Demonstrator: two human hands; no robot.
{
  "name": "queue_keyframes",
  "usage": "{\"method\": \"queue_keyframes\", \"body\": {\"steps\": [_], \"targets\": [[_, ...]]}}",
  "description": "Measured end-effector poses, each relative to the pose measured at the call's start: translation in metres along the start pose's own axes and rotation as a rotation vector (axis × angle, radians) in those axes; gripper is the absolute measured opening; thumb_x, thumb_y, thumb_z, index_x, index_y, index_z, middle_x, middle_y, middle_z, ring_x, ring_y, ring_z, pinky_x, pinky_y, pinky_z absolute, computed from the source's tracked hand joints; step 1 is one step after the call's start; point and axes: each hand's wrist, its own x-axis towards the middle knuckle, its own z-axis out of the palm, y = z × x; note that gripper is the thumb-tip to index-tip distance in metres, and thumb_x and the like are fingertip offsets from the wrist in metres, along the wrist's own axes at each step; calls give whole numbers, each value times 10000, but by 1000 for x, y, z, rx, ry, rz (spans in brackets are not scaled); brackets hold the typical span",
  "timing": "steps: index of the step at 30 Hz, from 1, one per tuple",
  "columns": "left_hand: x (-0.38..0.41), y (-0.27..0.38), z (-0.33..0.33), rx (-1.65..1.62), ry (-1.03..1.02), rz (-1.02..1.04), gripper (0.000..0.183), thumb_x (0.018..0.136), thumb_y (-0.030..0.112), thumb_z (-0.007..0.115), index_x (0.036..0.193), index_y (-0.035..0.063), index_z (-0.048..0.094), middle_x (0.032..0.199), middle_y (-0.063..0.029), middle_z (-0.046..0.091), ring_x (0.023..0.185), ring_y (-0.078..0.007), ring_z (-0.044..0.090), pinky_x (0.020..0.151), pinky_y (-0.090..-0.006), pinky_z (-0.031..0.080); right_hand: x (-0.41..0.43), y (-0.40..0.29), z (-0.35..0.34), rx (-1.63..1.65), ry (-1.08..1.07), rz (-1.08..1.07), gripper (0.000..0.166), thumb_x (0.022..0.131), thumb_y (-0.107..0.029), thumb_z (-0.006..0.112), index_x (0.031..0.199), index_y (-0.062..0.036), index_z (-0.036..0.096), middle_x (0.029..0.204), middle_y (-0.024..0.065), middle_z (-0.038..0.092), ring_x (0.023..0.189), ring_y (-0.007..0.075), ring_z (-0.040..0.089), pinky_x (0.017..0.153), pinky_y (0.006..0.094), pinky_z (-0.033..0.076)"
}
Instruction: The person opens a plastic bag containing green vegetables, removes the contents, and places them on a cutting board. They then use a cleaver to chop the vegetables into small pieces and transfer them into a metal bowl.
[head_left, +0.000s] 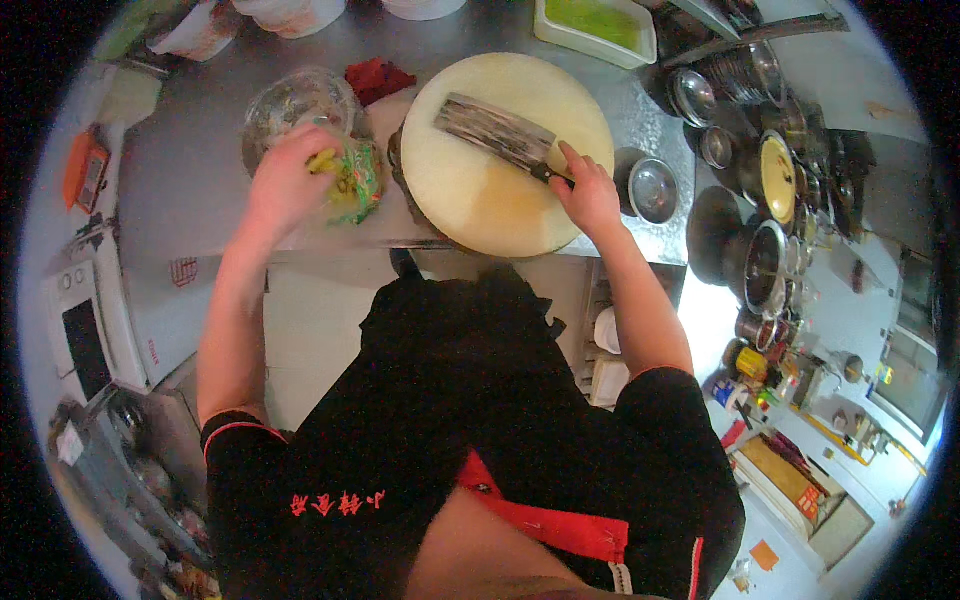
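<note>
My left hand (289, 180), blurred, grips a clear plastic packet (364, 184) with green print. Yellowish food pieces (341, 180) show through and beside its fingers; what they are is unclear. Just behind this hand stands a round, see-through or shiny bowl (304, 97), partly covered by it. My right hand (591, 191) is on the dark handle of a cleaver (495, 131), its index finger stretched toward the blade's heel. The cleaver lies flat across a thick round cutting board (517, 210), which has a brownish wet patch near its front.
A red cloth (379, 79) lies behind the board on the steel worktop (187, 202). A small metal bowl (652, 191) sits right of the board. A white tub (596, 30) with green contents stands at the back. Stacked metal bowls and pans (765, 262) line the right side.
</note>
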Motion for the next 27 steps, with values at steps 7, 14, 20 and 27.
{"method": "queue_keyframes", "body": {"steps": [7,14,20,27], "targets": [[26,73,-22,-245,144,-152,226,834,44,662,1058,68,686,1088,-38,661,1005,-173,646,883,-312,523,16,4,-17,117,-213,-243,616,871,-230,671,1451,-145,484,981,150,658,890,360,654,780,457,538],[94,134,194,-654,72,-81,269,815,32,680,1082,67,684,1071,-62,646,993,-193,636,907,-309,512,-36,69,-54,1353,-503,461,394,953,-139,554,1339,-97,489,734,36,549,527,146,503,450,311,415],[118,155,254,-162,152,89,491,735,127,792,1207,112,656,1226,-111,629,1161,-353,589,1013,-438,473,-99,79,-56,1514,-370,612,312,952,-100,560,1249,-78,465,717,12,484,496,112,441,416,281,377],[93,134,232,-145,209,141,934,643,283,888,1445,59,464,1379,-226,532,1281,-405,505,1097,-475,412,-112,49,-41,1384,-222,641,324,956,-79,535,1266,-51,444,746,17,471,513,107,451,420,282,392]]}}
